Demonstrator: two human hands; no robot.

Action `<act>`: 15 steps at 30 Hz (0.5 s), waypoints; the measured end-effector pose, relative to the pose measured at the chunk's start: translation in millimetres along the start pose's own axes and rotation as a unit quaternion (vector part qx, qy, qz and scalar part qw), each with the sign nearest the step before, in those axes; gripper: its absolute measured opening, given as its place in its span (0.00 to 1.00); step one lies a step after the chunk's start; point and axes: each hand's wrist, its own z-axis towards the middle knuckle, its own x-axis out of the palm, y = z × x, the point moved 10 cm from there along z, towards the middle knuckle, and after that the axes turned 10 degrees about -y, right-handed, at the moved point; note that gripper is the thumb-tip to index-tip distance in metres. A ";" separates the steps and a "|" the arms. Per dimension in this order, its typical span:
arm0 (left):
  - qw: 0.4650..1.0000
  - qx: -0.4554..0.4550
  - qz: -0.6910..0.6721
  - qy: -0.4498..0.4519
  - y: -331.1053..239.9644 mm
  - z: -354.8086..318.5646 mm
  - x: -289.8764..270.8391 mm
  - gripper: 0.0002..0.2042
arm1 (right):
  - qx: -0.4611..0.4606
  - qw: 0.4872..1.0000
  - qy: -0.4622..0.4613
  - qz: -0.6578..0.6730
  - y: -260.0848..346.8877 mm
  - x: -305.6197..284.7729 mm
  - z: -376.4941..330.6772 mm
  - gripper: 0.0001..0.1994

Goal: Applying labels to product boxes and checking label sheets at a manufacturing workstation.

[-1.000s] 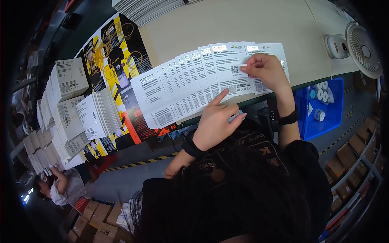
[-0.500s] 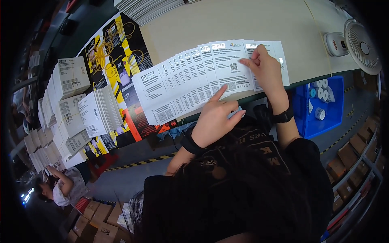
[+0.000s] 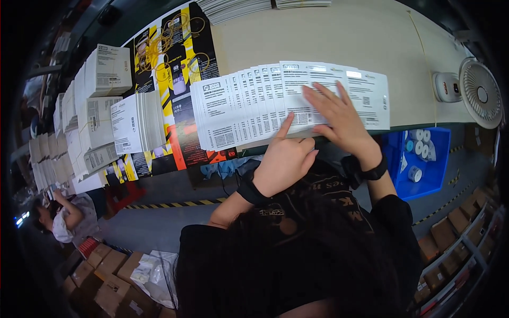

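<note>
Printed white sheets or flat sleeves (image 3: 216, 108) lie fanned out in an overlapping row along the near edge of the table. My left hand (image 3: 283, 160) rests at the row's near edge, its index finger stretched out and pressed on a sheet beside a printed code block. The other left fingers are loosely curled, with the thumb apart. Over the right part of the row, my right hand (image 3: 342, 119) lies with fingers spread across the sheets, gripping nothing. Its palm hides part of the print beneath.
Banded stacks of printed white pieces (image 3: 108, 71) stand at the left. Yellow rubber bands (image 3: 159, 47) lie on black-and-yellow printed sheets (image 3: 204, 50). A white fan (image 3: 480, 94) stands far right, above a blue bin (image 3: 429, 180) holding rolls. Another person (image 3: 71, 214) is at lower left.
My right hand has gone from pinched fingers at a sheet's top edge to spread fingers lower on the row. The left index finger stays on the sheets. The whole view has shifted slightly.
</note>
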 end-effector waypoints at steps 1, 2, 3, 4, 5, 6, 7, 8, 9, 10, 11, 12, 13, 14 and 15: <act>1.000 -0.008 -0.007 0.016 1.0 -0.3 0.3 0.07 | 0.013 1.000 -0.006 0.011 -8.1 -7.9 -5.0 0.27; 0.999 -0.015 -0.018 0.038 1.2 -0.7 1.8 0.07 | 0.028 0.999 -0.012 0.021 -15.6 -16.2 -9.8 0.26; 0.999 -0.019 -0.016 0.032 1.8 1.0 -2.4 0.07 | 0.039 0.998 -0.036 0.039 -20.0 -25.7 -12.5 0.26; 0.999 -0.028 -0.039 0.024 2.8 3.0 -6.9 0.08 | 0.043 0.998 -0.016 0.030 -21.6 -25.7 -15.5 0.26; 0.997 -0.036 -0.062 0.017 3.9 4.8 -11.2 0.08 | 0.057 0.994 -0.044 0.085 -21.5 -34.2 -16.9 0.25; 0.995 -0.046 -0.082 0.012 4.2 6.1 -14.6 0.08 | 0.072 0.985 -0.072 0.140 -20.0 -40.8 -17.8 0.24; 0.995 -0.046 -0.086 0.013 2.5 6.4 -16.4 0.08 | 0.086 0.970 -0.110 0.200 -18.0 -48.3 -18.4 0.23; 0.991 -0.080 -0.105 -0.035 7.2 7.0 -26.7 0.08 | 0.090 0.972 -0.099 0.195 -11.6 -45.9 -18.7 0.23; 0.983 -0.112 -0.122 -0.081 12.3 6.5 -36.6 0.08 | 0.152 0.941 -0.081 0.291 -12.8 -36.1 -20.7 0.20; 0.972 -0.143 -0.139 -0.127 17.9 5.0 -45.9 0.07 | 0.212 0.897 -0.063 0.382 -12.3 -24.3 -23.3 0.18; 0.972 -0.143 -0.140 -0.124 17.0 5.8 -46.5 0.07 | 0.259 0.846 -0.038 0.465 -9.7 -11.8 -25.5 0.16; 0.970 -0.140 -0.140 -0.142 16.4 6.4 -51.2 0.06 | 0.270 0.840 -0.046 0.468 -8.8 -9.9 -24.5 0.16; 0.968 -0.137 -0.139 -0.160 16.1 7.1 -55.7 0.05 | 0.297 0.821 -0.031 0.486 -8.1 -2.1 -25.2 0.14; 0.965 -0.124 -0.137 -0.186 14.1 8.0 -61.8 0.05 | 0.323 0.801 -0.015 0.504 -7.6 4.9 -26.3 0.13; 0.965 -0.136 -0.137 -0.177 15.9 9.5 -59.0 0.05 | 0.362 0.777 0.003 0.516 -9.1 13.0 -29.6 0.12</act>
